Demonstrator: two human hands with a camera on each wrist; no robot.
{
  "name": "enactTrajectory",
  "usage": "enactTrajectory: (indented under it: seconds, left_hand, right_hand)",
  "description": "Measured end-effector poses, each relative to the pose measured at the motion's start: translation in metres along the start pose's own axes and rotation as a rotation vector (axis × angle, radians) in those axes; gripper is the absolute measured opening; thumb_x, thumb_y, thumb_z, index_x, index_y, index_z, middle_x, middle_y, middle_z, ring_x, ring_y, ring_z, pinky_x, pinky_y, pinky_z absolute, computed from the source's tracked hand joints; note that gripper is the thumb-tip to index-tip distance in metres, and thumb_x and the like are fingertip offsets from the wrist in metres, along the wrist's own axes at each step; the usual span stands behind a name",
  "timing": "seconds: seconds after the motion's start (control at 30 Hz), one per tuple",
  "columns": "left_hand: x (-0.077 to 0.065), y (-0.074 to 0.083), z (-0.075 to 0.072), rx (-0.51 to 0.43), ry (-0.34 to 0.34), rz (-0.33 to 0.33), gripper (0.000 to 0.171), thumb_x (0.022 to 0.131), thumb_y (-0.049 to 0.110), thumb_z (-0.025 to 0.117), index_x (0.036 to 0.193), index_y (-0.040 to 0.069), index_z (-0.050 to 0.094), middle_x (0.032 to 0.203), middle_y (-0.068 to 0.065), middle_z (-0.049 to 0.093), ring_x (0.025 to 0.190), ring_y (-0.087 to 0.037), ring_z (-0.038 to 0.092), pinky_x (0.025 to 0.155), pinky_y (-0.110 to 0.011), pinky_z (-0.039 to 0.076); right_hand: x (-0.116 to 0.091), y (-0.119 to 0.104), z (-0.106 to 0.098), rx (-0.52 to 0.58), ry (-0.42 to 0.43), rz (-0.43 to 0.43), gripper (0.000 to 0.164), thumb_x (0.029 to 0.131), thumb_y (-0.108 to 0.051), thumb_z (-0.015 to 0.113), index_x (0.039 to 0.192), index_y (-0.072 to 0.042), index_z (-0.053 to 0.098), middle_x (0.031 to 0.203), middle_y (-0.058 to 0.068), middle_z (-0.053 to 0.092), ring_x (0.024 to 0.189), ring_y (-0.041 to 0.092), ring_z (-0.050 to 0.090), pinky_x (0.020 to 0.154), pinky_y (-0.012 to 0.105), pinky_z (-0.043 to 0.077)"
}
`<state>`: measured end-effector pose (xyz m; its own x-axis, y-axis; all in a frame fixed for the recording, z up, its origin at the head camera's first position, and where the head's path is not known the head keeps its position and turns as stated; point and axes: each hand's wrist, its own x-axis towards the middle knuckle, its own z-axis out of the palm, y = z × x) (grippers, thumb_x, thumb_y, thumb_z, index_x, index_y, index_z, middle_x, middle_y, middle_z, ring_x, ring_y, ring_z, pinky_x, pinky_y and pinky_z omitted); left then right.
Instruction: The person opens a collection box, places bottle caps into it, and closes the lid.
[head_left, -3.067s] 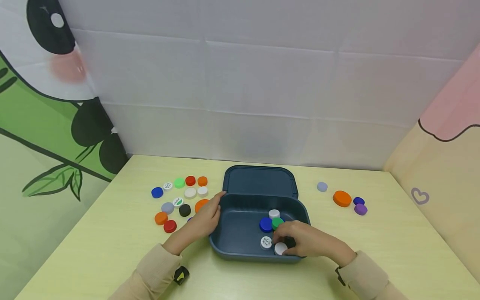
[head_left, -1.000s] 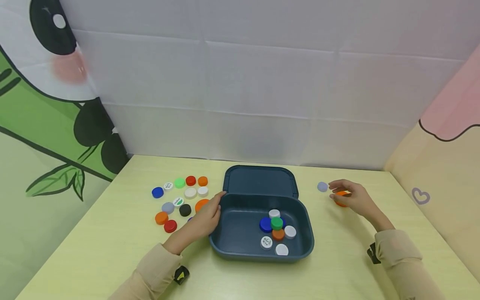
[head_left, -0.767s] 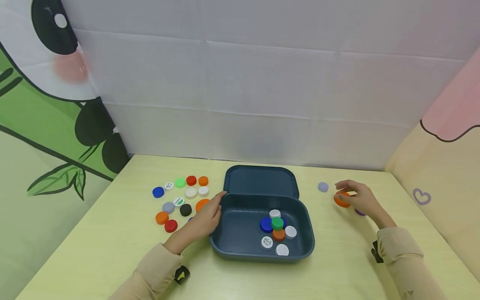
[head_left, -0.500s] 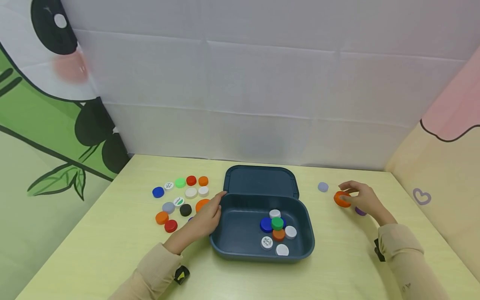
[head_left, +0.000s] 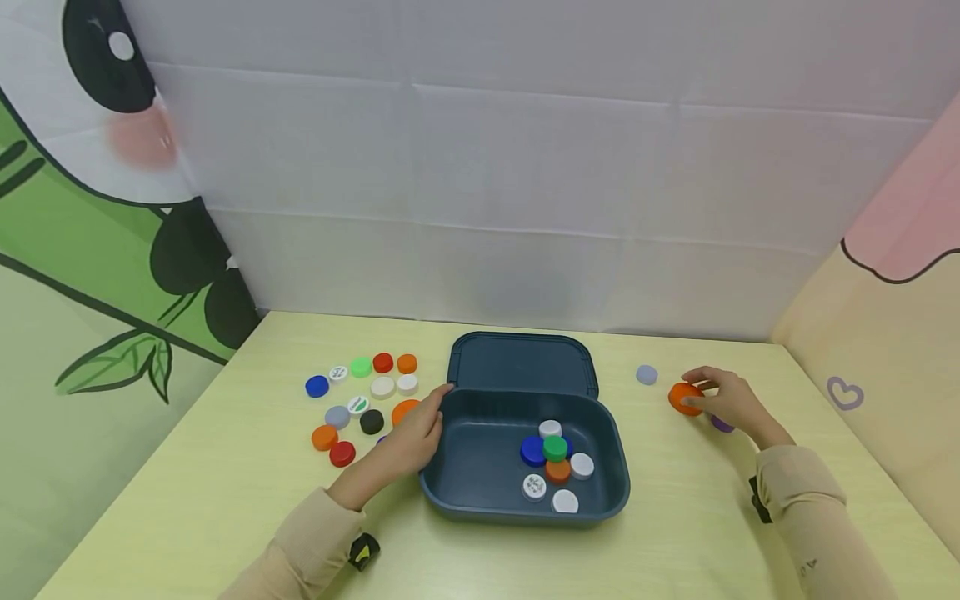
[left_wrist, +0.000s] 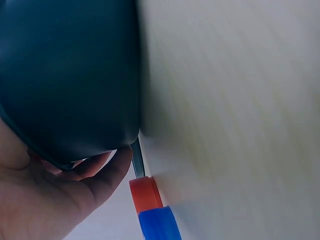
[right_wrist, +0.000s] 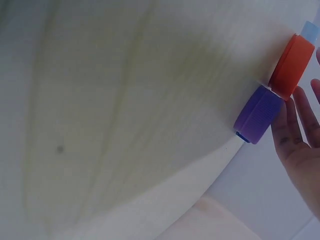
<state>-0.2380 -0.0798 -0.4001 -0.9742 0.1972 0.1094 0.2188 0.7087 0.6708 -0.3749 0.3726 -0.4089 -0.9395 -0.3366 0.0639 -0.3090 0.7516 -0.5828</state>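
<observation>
A dark blue-grey plastic box (head_left: 472,500) stands in the middle of the table, several bottle caps inside it. My left hand (head_left: 411,433) grips its left wall; in the left wrist view the fingers (left_wrist: 112,172) curl under the rim. On the right, my right hand (head_left: 731,402) pinches a large orange bottle cap (head_left: 681,399), thumb on the near side and fingers on the far side. The cap still appears to be at table level. A purple cap (right_wrist: 259,115) lies beside it, partly behind the hand in the head view. A dark blue cap there is mostly hidden.
The box's lid (head_left: 522,364) lies behind it. Left of the box are many loose caps, such as a black cap (head_left: 372,422) and a red cap (head_left: 342,453). A pale blue cap (head_left: 647,375) lies left of the right hand. Cloth walls border the table.
My right hand has moved from inside the box to the right side of the table and closed on the orange cap. Several caps stay in the box; the left hand stays in place.
</observation>
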Motion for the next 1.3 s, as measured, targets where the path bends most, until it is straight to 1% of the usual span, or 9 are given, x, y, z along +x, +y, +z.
enactTrajectory:
  seconds: [0.27, 0.43, 0.57, 0.83, 0.93, 1.0, 1.1, 1.23, 1.3]
  left_hand:
    - [0.000, 0.000, 0.001, 0.000, -0.004, -0.009, 0.045, 0.095, 0.002, 0.034, 0.140, -0.001, 0.028, 0.142, -0.021, 0.036, 0.129, -0.034, 0.038, 0.106, -0.049, 0.032]
    - [0.000, -0.001, 0.001, 0.001, -0.001, -0.008, 0.045, 0.095, 0.002, 0.034, 0.139, -0.001, 0.028, 0.142, -0.021, 0.036, 0.129, -0.034, 0.038, 0.106, -0.049, 0.032]
    - [0.000, 0.000, 0.001, 0.000, 0.000, -0.005, 0.044, 0.095, 0.001, 0.034, 0.139, -0.002, 0.028, 0.141, -0.021, 0.037, 0.129, -0.034, 0.038, 0.106, -0.049, 0.032]
    - [0.000, -0.001, 0.001, -0.003, -0.005, -0.005, 0.045, 0.095, 0.002, 0.034, 0.139, -0.001, 0.028, 0.142, -0.022, 0.036, 0.129, -0.034, 0.039, 0.105, -0.049, 0.032]
    - [0.000, -0.001, 0.000, -0.016, -0.012, -0.015, 0.045, 0.096, 0.003, 0.034, 0.140, -0.001, 0.027, 0.143, -0.021, 0.035, 0.129, -0.033, 0.038, 0.106, -0.048, 0.032]
    - [-0.001, -0.001, 0.000, -0.020, -0.016, -0.018, 0.045, 0.096, 0.003, 0.033, 0.140, -0.001, 0.027, 0.143, -0.020, 0.035, 0.129, -0.033, 0.038, 0.106, -0.048, 0.032]
    - [-0.001, 0.000, -0.001, -0.031, -0.019, -0.020, 0.046, 0.095, 0.003, 0.033, 0.140, -0.001, 0.026, 0.143, -0.021, 0.035, 0.129, -0.034, 0.038, 0.106, -0.048, 0.032]
    - [0.000, 0.000, -0.002, -0.043, -0.022, -0.027, 0.046, 0.095, 0.003, 0.034, 0.141, -0.001, 0.026, 0.143, -0.020, 0.034, 0.130, -0.033, 0.037, 0.106, -0.048, 0.032]
    - [0.000, 0.000, -0.002, -0.045, -0.022, -0.027, 0.046, 0.095, 0.003, 0.034, 0.141, -0.001, 0.026, 0.143, -0.020, 0.034, 0.130, -0.033, 0.037, 0.106, -0.048, 0.032]
  right_hand:
    - [0.000, 0.001, 0.002, -0.002, -0.020, 0.011, 0.041, 0.080, -0.014, 0.068, 0.115, 0.004, 0.055, 0.114, 0.030, 0.056, 0.102, 0.045, 0.052, 0.079, 0.050, 0.049]
    - [0.000, 0.002, 0.004, -0.001, -0.034, 0.029, 0.043, 0.080, -0.016, 0.069, 0.116, 0.003, 0.055, 0.115, 0.030, 0.054, 0.103, 0.045, 0.051, 0.076, 0.046, 0.050]
    - [0.000, 0.004, 0.004, -0.009, -0.034, 0.027, 0.042, 0.079, -0.016, 0.070, 0.115, 0.002, 0.056, 0.115, 0.030, 0.055, 0.102, 0.044, 0.052, 0.074, 0.043, 0.051]
    - [-0.003, -0.003, 0.001, -0.016, -0.019, 0.011, 0.044, 0.080, -0.019, 0.069, 0.115, 0.002, 0.056, 0.115, 0.030, 0.055, 0.103, 0.046, 0.051, 0.076, 0.048, 0.049]
    - [-0.003, -0.004, 0.000, -0.009, 0.003, -0.022, 0.042, 0.080, -0.020, 0.069, 0.114, 0.001, 0.057, 0.112, 0.029, 0.056, 0.101, 0.045, 0.052, 0.074, 0.047, 0.050]
    - [-0.003, -0.005, 0.001, 0.001, 0.030, -0.045, 0.039, 0.079, -0.019, 0.069, 0.112, 0.000, 0.058, 0.109, 0.027, 0.057, 0.098, 0.042, 0.054, 0.072, 0.043, 0.051]
    - [-0.004, -0.011, 0.001, 0.020, 0.041, -0.074, 0.038, 0.079, -0.017, 0.070, 0.111, -0.001, 0.058, 0.108, 0.024, 0.058, 0.096, 0.037, 0.055, 0.072, 0.037, 0.052]
    - [-0.008, -0.026, 0.000, 0.043, 0.029, -0.106, 0.039, 0.080, -0.017, 0.070, 0.113, 0.000, 0.058, 0.111, 0.023, 0.056, 0.097, 0.036, 0.055, 0.069, 0.026, 0.052]
    - [-0.009, -0.036, 0.000, 0.058, 0.033, -0.135, 0.040, 0.079, -0.017, 0.071, 0.113, -0.001, 0.058, 0.111, 0.021, 0.056, 0.096, 0.034, 0.054, 0.068, 0.021, 0.051]
